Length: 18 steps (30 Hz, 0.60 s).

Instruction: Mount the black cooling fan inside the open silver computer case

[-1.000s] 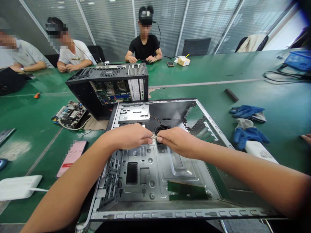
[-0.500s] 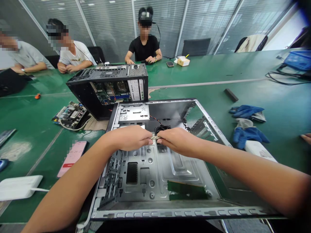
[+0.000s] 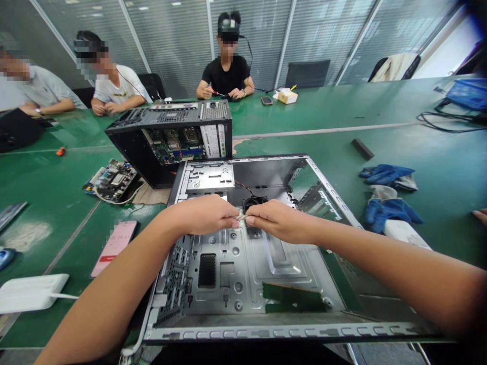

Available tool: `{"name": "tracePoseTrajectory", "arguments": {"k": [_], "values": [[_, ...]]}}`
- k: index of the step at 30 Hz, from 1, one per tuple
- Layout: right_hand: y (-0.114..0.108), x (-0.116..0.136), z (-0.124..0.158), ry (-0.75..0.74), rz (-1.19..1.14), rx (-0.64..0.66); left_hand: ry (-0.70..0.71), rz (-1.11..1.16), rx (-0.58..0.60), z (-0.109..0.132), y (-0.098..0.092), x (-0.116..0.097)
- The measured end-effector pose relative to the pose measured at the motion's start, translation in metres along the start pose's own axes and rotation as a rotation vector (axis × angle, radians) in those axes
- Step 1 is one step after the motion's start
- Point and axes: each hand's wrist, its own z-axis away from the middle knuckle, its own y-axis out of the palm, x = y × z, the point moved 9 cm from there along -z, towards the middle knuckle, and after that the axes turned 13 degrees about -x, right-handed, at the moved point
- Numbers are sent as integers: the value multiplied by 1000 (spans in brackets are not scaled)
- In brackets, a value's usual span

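My left hand (image 3: 213, 215) and my right hand (image 3: 276, 219) are closed on a short twisted light-coloured cable (image 3: 241, 218), whose strands show between my fingertips. Both hands are above an open computer case (image 3: 251, 332) lying on its side. Just behind my right hand is a black fan (image 3: 254, 203), partly hidden, with a thin wire running from it. A green memory module (image 3: 292, 295) lies on the bare metal floor of the case, towards the near side. The rest of the cable is hidden in my fists.
Another computer case (image 3: 167, 116) stands upright behind, beside a loose motherboard (image 3: 114, 178). A pink-screened phone (image 3: 116, 246) and a white adapter (image 3: 32, 291) lie left. Blue gloves (image 3: 391, 210) and a dark block (image 3: 362, 148) lie right. Several people sit across the green table (image 3: 323, 111).
My hands stay close together on the cable, the twisted strands slightly turned. Across the table, a person in black has lifted a hand holding a screwdriver.
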Motion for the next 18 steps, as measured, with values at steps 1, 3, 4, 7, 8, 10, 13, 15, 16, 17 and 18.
{"name": "tracePoseTrajectory", "arguments": {"k": [1, 3, 4, 7, 8, 10, 13, 15, 16, 17, 18], "values": [[0, 0, 0, 3, -4, 4, 2, 1, 0, 0, 0, -1], [-1, 0, 0, 3, 33, -9, -1, -4, -3, 0, -1, -1], [-1, 0, -1, -4, 73, -23, -5, -9, -7, 0, -2, -1], [-3, 1, -2, -49, 217, -70, -23, -24, -10, 0, -3, -2], [-3, 2, -2, -62, 257, -77, -29, -25, -8, 1, -3, -2], [-2, 2, -2, -73, 330, -81, -40, -22, 0, 1, -2, -1], [-2, 2, -1, -75, 448, -108, -51, -16, 5, 0, -2, 0], [-4, 4, -1, -96, 515, -146, -53, -15, 2, 0, -1, 1], [-5, 6, -1, -109, 544, -162, -52, -14, 1, 0, -1, 1], [-5, 7, 0, -121, 571, -177, -52, -15, -2, 0, -2, 1], [-6, 8, 0, -131, 593, -190, -52, -16, -2, 0, -1, 1]]}}
